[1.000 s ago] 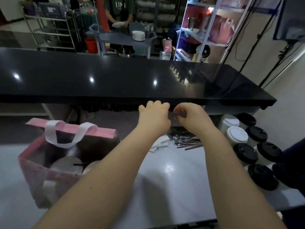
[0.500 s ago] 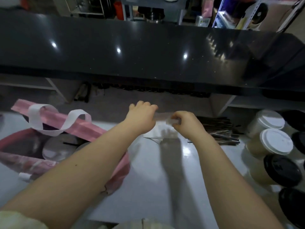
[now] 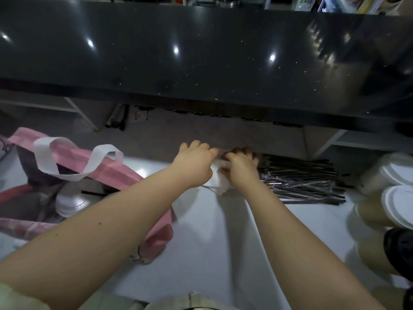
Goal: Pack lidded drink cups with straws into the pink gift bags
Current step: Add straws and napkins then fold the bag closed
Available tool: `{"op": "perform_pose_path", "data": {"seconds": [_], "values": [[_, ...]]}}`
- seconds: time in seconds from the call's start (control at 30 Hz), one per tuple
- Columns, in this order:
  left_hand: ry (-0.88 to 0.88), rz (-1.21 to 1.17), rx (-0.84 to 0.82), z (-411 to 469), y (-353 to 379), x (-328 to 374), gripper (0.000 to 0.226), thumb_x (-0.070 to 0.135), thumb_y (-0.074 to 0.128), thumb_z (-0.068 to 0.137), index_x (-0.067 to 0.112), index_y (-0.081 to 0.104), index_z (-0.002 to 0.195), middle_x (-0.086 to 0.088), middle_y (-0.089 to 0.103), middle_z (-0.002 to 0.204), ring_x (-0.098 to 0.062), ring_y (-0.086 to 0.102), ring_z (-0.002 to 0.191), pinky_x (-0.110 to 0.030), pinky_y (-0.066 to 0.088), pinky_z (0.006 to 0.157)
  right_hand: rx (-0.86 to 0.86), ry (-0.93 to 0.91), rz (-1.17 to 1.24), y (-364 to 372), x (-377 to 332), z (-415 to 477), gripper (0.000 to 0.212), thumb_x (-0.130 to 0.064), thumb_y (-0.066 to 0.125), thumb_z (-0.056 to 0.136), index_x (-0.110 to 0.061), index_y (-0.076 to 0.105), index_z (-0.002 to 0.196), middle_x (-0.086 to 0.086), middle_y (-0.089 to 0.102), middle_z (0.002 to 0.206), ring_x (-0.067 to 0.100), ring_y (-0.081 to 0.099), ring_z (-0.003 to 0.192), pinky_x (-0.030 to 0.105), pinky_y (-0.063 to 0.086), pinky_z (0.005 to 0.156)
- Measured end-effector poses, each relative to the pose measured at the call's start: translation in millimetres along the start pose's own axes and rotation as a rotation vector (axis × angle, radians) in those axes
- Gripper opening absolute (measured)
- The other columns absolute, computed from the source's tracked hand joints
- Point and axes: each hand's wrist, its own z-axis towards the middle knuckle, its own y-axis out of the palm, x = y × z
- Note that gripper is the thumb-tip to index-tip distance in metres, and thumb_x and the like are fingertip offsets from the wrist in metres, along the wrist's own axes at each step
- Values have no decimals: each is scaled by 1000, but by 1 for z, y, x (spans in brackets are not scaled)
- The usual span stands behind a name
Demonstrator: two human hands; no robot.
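1. Fingers (image 3: 234,157) of right hand (image 3: 242,173): curled down over a crumpled white wad (image 3: 220,182), gripping it on the white worktop (image 3: 201,253).
2. Fingers (image 3: 201,147) of left hand (image 3: 193,168): curled, knuckles up, against the wad's left edge. Tips hidden; grip not confirmed.
3. Straws (image 3: 299,182): loose dark heap lying flat on the worktop, just right of the right hand. Contact with that hand impossible to tell. Long axis left to right, dipping slightly toward the right end. Near ends pointing at the right knuckles.
4. Nearer hand, as judged: the right. Left hand cut off from the heap by the wad and the right hand.
5. Pink gift bag (image 3: 116,175): left of the left forearm, mouth open, white handle (image 3: 67,157) looped over the rim, one packed cup (image 3: 73,203) with a white lid visible inside.
6. Unpacked cups (image 3: 400,206): at the right edge beyond the heap, white and black lids, well apart from both hands.
7. Coming move, as judged: short sideways reach rightward, pinch across a straw's width rather than along it, then carry leftward over the wad to the bag.
8. Against the view half a second back: hands then parted by a gap, now closed together on the wad. Right hand now hard by the straw ends. Camera tipped further down. No shift noted in bag, heap or cups.
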Motion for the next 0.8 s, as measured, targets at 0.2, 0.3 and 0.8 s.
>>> {"op": "perform_pose_path", "data": {"seconds": [0.2,0.3,0.8], "values": [[-11,-26,45,-1,-6,0,53,17,50,90,25,39,142,-1,49,133,-26,40,126,-43,33,102,86,17,195,-5,-3,-5,5,-21,61,85,-21,59,89,4,61,103,30,45,105,39,26,82],[8,-16,69,-4,-11,4,52,15,51,89,25,41,139,-1,49,132,-26,40,124,-43,32,101,91,61,369,-20,-3,-11,13,-16,61,82,-25,52,82,-5,62,87,23,55,87,37,33,80],[94,-90,410,-54,-77,-2,50,22,54,89,29,43,138,2,52,131,-25,43,123,-44,35,98,486,46,648,-117,-38,-84,22,-21,64,84,-40,57,89,-24,63,86,-5,58,80,26,50,62]]}}
